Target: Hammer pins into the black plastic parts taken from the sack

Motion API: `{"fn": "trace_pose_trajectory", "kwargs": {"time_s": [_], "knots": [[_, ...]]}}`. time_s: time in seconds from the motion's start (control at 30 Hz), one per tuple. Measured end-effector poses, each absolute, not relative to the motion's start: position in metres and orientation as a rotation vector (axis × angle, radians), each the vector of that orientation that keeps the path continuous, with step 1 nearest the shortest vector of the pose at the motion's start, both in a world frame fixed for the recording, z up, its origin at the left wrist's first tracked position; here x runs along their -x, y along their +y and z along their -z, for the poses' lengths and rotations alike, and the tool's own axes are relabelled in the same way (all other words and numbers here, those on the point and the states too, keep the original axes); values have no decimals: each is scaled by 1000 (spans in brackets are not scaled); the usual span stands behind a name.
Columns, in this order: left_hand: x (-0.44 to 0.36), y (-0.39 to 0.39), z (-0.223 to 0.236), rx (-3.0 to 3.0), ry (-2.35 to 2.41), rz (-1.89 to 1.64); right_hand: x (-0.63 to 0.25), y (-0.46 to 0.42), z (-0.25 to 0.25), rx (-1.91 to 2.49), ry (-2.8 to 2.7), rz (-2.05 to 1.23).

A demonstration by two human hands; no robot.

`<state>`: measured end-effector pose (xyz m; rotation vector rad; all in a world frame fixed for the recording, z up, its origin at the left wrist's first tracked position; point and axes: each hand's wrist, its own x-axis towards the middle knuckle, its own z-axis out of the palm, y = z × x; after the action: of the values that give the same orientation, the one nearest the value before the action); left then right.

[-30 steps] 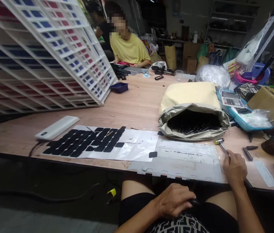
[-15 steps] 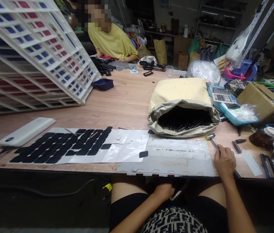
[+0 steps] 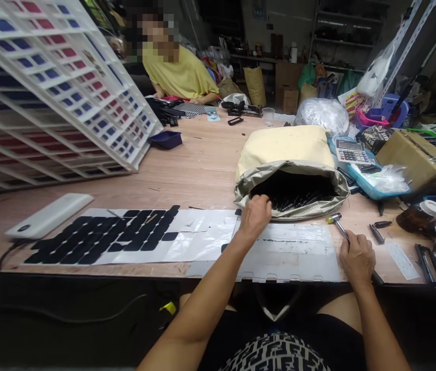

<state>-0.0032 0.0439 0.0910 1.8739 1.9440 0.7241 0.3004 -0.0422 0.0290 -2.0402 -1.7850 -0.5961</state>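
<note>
My left hand is at the front left rim of a cream sack, its fingers curled down and their tips hidden. Whatever may be in those fingers does not show. Inside the sack's wide mouth lie many thin black pieces. My right hand is closed round a small hammer with a yellow-tipped head, resting at the right end of a clear plastic sheet. To the left, rows of flat black rounded pieces lie on white paper; my left forearm partly covers another black piece.
A white plastic crate leans at the left, near a long white device with a cable. A blue tray stands behind. At right are a calculator, a cardboard box and a jar. A person in yellow sits opposite.
My left hand has come up from my lap, over the table edge, to the sack's mouth. My right hand stays in place with the hammer.
</note>
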Motion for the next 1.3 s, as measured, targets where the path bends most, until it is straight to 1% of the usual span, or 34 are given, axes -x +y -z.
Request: {"fn": "trace_pose_trajectory", "kwargs": {"time_s": [0.1,0.2,0.3,0.43,0.5,0.6,0.67,0.73,0.83,0.9,1.0,1.3], "knots": [[8,78,-82,-1796,2309,-477,-300,-43,-31,2051,-1785,592],[6,91,-73,-1721,2396,-289,-298,-43,-32,2052,-1781,574],[5,94,-66,-1660,2416,-280,-298,-43,-31,2061,-1783,553],[12,92,-62,-1564,2379,-401,-299,-44,-30,2084,-1783,535],[17,87,-63,-1546,2333,-527,-298,-44,-30,2080,-1784,528],[20,72,-65,-1611,2214,-809,-298,-44,-31,2064,-1784,523],[20,55,-66,-1684,2071,-992,-297,-44,-31,2059,-1780,522],[21,35,-64,-1753,1847,-1086,-297,-44,-32,2061,-1779,521],[22,8,-55,-1891,1467,-1026,-297,-44,-32,2071,-1776,522],[24,-3,-46,-1959,1323,-919,-297,-44,-33,2072,-1774,525],[26,-9,-36,-1972,1263,-814,-297,-43,-32,2062,-1767,529],[23,-6,-29,-1950,1259,-794,-299,-42,-28,2056,-1733,538]]}}
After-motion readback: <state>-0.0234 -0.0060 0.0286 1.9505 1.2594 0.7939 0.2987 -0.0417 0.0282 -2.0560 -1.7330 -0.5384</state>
